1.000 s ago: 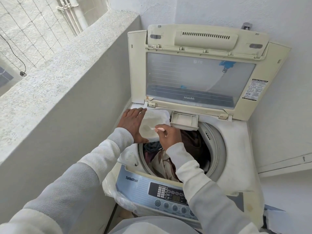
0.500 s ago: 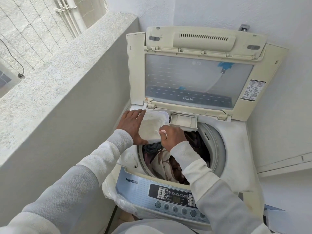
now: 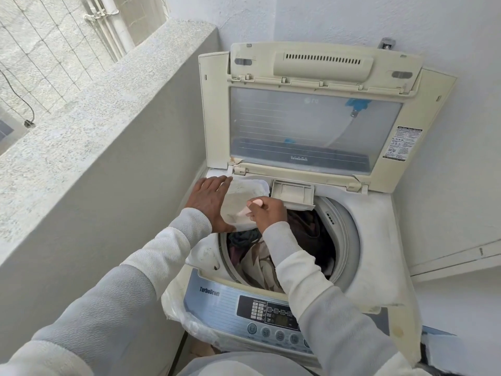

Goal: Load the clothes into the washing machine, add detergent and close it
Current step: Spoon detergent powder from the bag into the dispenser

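1. The washing machine (image 3: 379,240) stands with its lid (image 3: 311,123) raised upright against the wall.
2. The clothes (image 3: 257,261) lie inside the drum, a patterned pale piece toward the front and darker pieces behind it.
3. A translucent detergent tub (image 3: 244,191) holding pale powder sits at the far left corner of the machine's top, just left of the small open dispenser tray (image 3: 292,192).
4. The left hand (image 3: 208,202) lies against the tub's left side, fingers spread and fairly straight, thumb along its near edge.
5. The right hand (image 3: 268,213) is curled round a pink scoop (image 3: 254,203), whose bowl end dips into the tub; this hand hovers over the drum's far left rim, touching the tub's right side.
6. The control panel (image 3: 244,308) runs along the front edge.
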The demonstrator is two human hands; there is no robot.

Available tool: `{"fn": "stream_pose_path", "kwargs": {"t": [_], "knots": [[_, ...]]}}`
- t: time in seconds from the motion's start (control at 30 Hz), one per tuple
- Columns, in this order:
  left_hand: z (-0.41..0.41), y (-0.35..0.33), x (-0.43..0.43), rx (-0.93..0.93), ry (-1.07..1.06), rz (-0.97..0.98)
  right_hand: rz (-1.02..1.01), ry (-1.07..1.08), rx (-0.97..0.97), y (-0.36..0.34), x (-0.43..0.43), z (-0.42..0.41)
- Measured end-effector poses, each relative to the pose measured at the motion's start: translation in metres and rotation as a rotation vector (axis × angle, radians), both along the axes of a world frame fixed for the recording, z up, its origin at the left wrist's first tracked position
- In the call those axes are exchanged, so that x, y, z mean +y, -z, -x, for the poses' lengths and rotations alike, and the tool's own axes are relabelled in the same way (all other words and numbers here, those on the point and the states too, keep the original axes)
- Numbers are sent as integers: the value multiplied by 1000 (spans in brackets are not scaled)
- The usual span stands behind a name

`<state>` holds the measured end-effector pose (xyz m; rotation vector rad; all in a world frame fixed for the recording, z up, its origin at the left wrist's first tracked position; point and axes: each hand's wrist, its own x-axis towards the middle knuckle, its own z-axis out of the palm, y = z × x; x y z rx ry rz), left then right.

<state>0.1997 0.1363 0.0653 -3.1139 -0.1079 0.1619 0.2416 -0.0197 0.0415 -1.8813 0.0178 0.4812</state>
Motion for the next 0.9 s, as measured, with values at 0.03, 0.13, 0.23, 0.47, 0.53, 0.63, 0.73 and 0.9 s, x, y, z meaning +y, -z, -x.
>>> {"fn": "stream_pose_path", "kwargs": {"t": [0.03, 0.13, 0.23, 0.47, 0.53, 0.63, 0.73, 0.9], "knots": [[0, 0, -1, -2, 0, 2, -87, 69, 83, 1, -3, -3], [-1, 0, -2, -4, -2, 14, -359, 200, 318, 1, -11, -7], [-1, 1, -2, -1, -1, 8, -462, 257, 393, 1, -17, -9], [-1, 2, 1, -10, -5, 15, -544, 353, 407, 3, -43, -23], [0, 3, 1, -11, -7, 13, -550, 370, 405, 3, -49, -26], [-1, 2, 0, -8, -10, 8, -533, 403, 416, 8, -54, -28], [-1, 2, -1, -8, -9, 8, -547, 436, 439, 11, -59, -26], [-2, 1, -2, 0, -18, 0, -603, 461, 381, -2, -79, -32]]}}
